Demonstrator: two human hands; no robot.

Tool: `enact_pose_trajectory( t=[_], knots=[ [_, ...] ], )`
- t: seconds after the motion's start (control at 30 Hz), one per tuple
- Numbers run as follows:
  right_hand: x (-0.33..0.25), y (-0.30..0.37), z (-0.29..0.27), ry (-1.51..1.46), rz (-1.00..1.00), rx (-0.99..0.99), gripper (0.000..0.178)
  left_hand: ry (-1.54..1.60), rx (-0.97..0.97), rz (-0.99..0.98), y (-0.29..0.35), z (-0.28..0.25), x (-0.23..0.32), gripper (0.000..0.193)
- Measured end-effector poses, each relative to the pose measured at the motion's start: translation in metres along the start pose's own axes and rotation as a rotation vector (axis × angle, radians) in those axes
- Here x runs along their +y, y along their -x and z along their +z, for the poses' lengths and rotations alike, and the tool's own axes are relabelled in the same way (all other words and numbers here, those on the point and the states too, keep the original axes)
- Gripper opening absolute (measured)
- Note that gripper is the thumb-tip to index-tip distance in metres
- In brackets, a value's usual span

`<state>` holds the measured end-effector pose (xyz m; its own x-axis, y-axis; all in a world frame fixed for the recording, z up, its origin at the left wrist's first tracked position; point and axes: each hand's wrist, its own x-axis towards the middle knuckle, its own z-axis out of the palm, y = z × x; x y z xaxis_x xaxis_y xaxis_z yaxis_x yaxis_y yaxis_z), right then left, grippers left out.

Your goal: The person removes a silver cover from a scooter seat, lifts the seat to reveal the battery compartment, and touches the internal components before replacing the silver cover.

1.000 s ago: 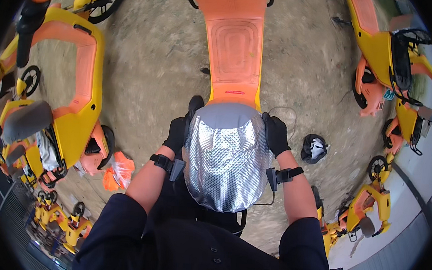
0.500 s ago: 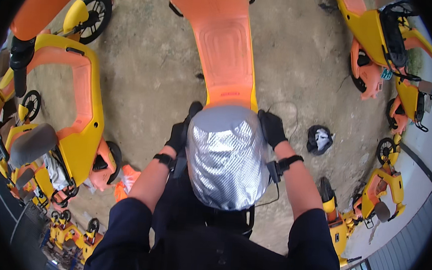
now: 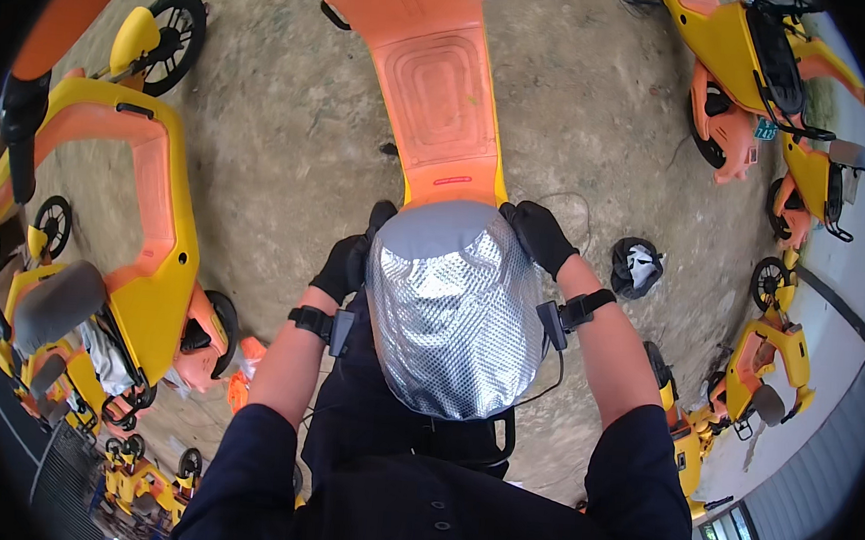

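A silver, quilted-looking seat cover lies over most of a scooter seat in front of me. At the seat's far end a smooth grey area shows beyond the cover's curved edge. My left hand, in a black glove, is closed at the left side of the cover, its fingertips partly hidden. On the right, my gloved right hand is pressed to the far right side of the cover with the fingers bent over its edge. Beyond the seat runs the scooter's orange footboard with yellow sides.
Yellow and orange scooters stand on both sides, a near one at left and another at far right. A black and white bundle lies on the concrete floor at right. Orange cloth lies at left.
Both hands stay at the cover's sides. My left wrist has turned, so the grey device on its strap now shows. The right hand sits slightly farther forward, and the whole view has shifted a little.
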<state>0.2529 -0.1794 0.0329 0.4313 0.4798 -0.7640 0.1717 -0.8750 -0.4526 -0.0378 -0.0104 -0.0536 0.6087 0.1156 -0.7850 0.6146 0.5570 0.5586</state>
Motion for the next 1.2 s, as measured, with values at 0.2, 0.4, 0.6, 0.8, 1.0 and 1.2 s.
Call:
enact_pose_trajectory(
  t=[0.2, 0.4, 0.6, 0.8, 1.0, 1.2],
  knots=[
    [0.008, 0.001, 0.012, -0.04, -0.073, 0.11, 0.039, -0.989, 0.457, 0.35, 0.0, 0.02, -0.001, 0.022],
    [0.016, -0.004, 0.018, 0.142, -0.326, 0.19, 0.039, -0.722, 0.364, 0.241, 0.01, 0.029, 0.025, 0.022],
    [0.039, -0.001, 0.017, 0.048, -0.205, 0.128, 0.043, -0.891, 0.301, 0.183, 0.001, 0.012, 0.002, 0.04],
    [0.071, 0.07, 0.021, 0.154, -0.095, 0.13, 0.038, -0.048, 0.155, -0.139, 0.064, 0.029, -0.019, 0.08],
    [0.051, 0.113, 0.022, -0.318, 0.208, 0.095, 0.04, 0.269, 0.009, 0.125, 0.062, 0.022, -0.108, 0.064],
    [0.087, 0.11, 0.039, -0.1, -0.116, 0.301, 0.034, 0.775, -0.103, 0.22, 0.088, 0.052, -0.046, 0.058]
  ],
)
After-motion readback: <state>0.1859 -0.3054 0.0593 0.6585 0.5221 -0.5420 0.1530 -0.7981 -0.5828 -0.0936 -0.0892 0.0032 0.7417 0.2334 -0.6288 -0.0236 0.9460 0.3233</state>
